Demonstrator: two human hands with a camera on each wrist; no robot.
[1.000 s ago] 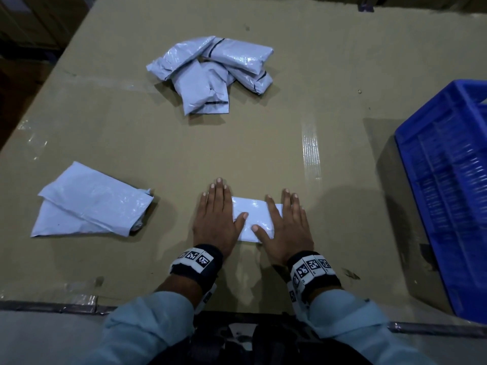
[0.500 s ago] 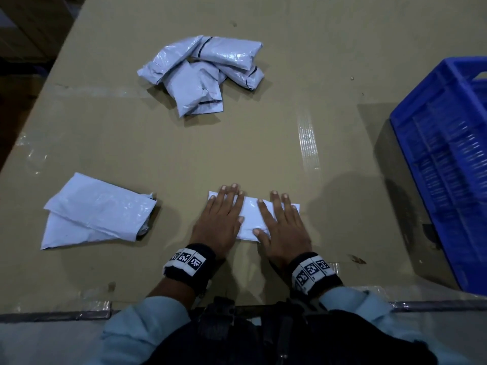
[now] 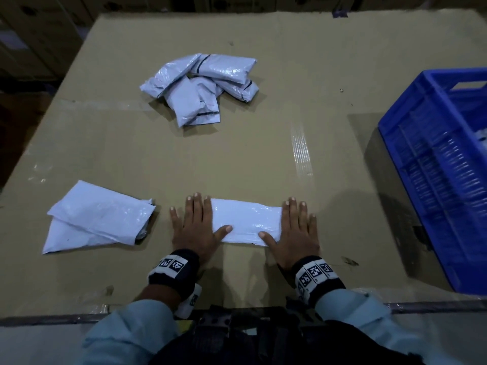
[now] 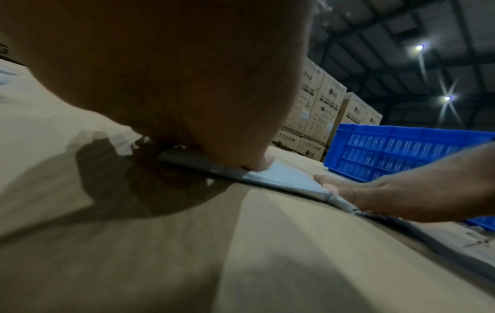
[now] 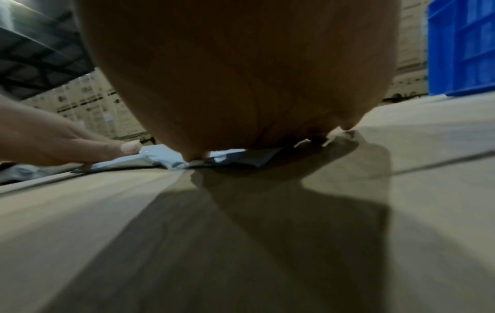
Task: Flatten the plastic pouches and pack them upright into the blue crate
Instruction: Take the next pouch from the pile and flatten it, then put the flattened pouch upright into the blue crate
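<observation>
Two pouches (image 3: 97, 217) lie stacked at near left. Left hand (image 3: 195, 225) lies flat, fingers straight, pressing the left end of the pouch (image 3: 246, 222) at near centre. Right hand (image 3: 296, 230) lies flat likewise on its right end. Loose pile (image 3: 203, 88) sits far centre. Crate (image 3: 442, 180) stands at right.

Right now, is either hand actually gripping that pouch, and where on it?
Neither grips it. The left hand and right hand lie flat with straight fingers, pressing the pouch at its two ends against the table.
</observation>
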